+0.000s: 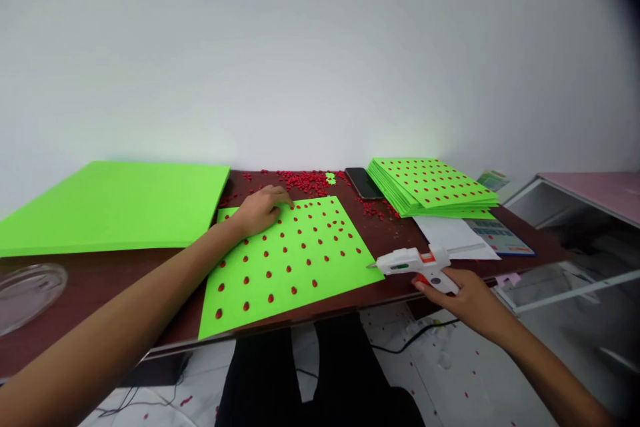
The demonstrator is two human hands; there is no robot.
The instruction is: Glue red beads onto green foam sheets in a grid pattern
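Observation:
A bright green sheet (300,267) dotted with rows of small red pieces lies on the dark red table. My left hand (263,209) rests over its upper left part, fingers bent with the fingertips near the back edge by the top row; whether anything is between them is hidden. My right hand (463,297) is wrapped round the handle of a white and orange glue gun (407,261). Its nozzle points left, at the sheet's right corner. Behind the sheet, loose red pieces (305,181) are scattered, with small green flower shapes (331,178) among them.
A thick stack of plain green sheets (125,207) lies left, a stack of dotted sheets (435,183) back right. Nearby are a black phone (363,183), white paper (453,235) and a clear round lid (33,293). A black cable (417,335) hangs below the table edge.

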